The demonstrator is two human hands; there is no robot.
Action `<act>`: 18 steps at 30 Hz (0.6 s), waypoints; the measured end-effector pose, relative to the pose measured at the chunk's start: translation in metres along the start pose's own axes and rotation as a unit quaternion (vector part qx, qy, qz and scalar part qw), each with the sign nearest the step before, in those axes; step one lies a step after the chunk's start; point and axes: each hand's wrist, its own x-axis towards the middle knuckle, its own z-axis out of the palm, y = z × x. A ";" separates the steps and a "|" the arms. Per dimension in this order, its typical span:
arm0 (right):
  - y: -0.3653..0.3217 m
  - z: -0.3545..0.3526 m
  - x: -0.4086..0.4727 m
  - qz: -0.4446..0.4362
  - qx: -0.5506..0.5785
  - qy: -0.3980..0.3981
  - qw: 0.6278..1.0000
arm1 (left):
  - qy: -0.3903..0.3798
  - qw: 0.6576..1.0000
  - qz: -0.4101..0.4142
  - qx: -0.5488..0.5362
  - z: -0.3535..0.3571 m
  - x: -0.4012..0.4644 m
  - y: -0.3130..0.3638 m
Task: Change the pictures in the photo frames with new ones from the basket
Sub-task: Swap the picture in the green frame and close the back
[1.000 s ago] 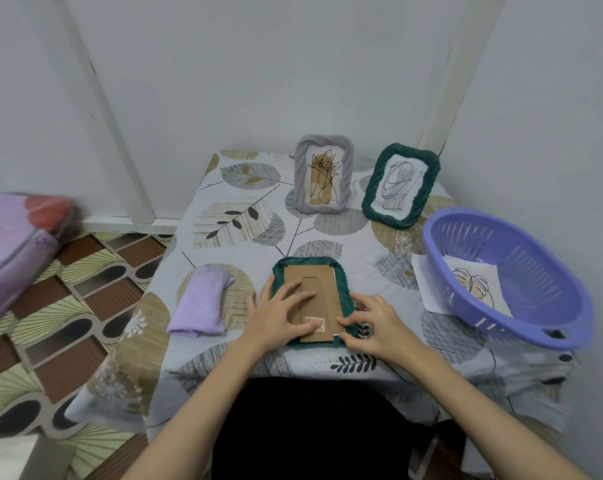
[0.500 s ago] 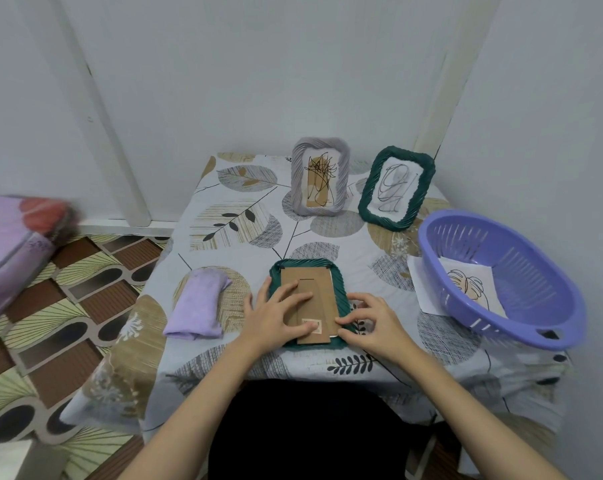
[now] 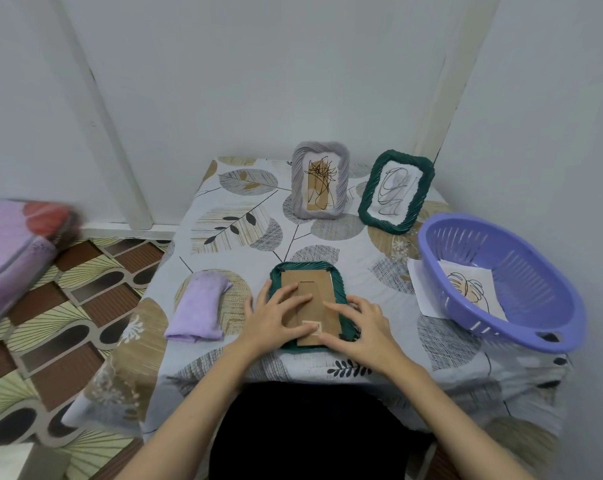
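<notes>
Two hands are laid on the face-down green frame [image 3: 308, 303] at lower centre of the counter [image 3: 244, 216]: the left hand [image 3: 276, 315] flat, fingers straight; the right hand [image 3: 359, 325], moved since a second ago from the frame's edge onto the cardboard back [image 3: 312, 289], with loosely bent fingers gripping nothing. Removal of the back is judged imminent. The basket [image 3: 549, 282] sits right, overhanging the counter edge; bare cloth lies between.

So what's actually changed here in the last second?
Very little. The right hand slid its fingers further onto the brown backing of the face-down green frame; the left hand stays pressed flat on it. The standing frames, basket and purple cloth did not move.
</notes>
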 end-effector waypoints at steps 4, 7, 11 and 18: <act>-0.007 0.009 -0.005 0.010 -0.070 -0.011 0.997 | 0.025 0.997 0.013 -0.076 -0.011 -0.006 -0.016; -0.008 0.012 -0.006 0.034 -0.071 -0.013 0.997 | 0.026 0.998 0.016 -0.054 -0.015 -0.015 -0.033; -0.009 0.017 -0.008 0.044 -0.061 -0.009 0.997 | 0.008 1.000 0.023 -0.018 -0.014 -0.022 -0.035; -0.006 0.021 -0.008 0.042 -0.055 -0.001 0.998 | 0.014 0.995 0.074 0.071 -0.019 -0.022 -0.024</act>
